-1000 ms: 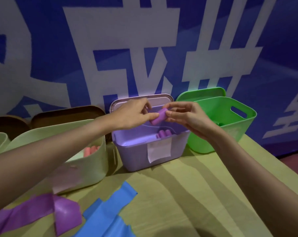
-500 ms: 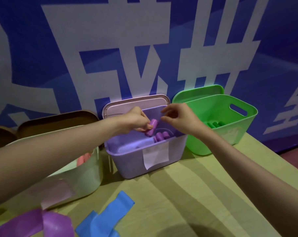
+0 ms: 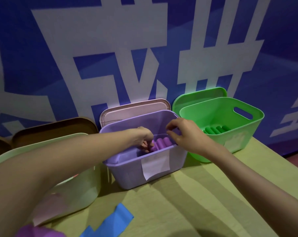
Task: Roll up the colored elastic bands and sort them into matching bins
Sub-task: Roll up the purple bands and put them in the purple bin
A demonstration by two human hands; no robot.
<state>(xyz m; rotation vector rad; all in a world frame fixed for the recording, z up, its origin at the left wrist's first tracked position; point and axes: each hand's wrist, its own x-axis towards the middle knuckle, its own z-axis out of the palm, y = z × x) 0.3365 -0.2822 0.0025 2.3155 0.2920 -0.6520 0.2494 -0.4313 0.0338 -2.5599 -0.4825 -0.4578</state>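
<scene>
A rolled purple elastic band [image 3: 151, 148] sits low inside the lilac plastic bin [image 3: 127, 175] at the middle of the table, touching a row of purple rolls [image 3: 161, 142] already lying there. My left hand [image 3: 144, 139] reaches down into the bin with its fingers pinched around that roll, setting it beside the others. My right hand [image 3: 182, 132] hovers over the bin's right rim, fingers loosely curled and holding nothing.

I judge the step in hand to be the drop-off: this purple roll is going into its matching bin. A white paper label [image 3: 155, 165] hangs on the bin's near wall, and a pale pink lid [image 3: 132, 111] leans behind it.

To the right stands a bright green plastic bin [image 3: 238, 139] with green rolls [image 3: 214, 130] inside. To the left is a pale cream bin [image 3: 73, 194].

On the near side of the yellow-green table [image 3: 187, 211] lie an unrolled blue flat band [image 3: 114, 221] and, at the lower left edge, an unrolled purple flat band [image 3: 40, 232].

Next, I expect to let go of the roll, lift both hands clear of the rim, and pick up one of the flat bands to roll it.
</scene>
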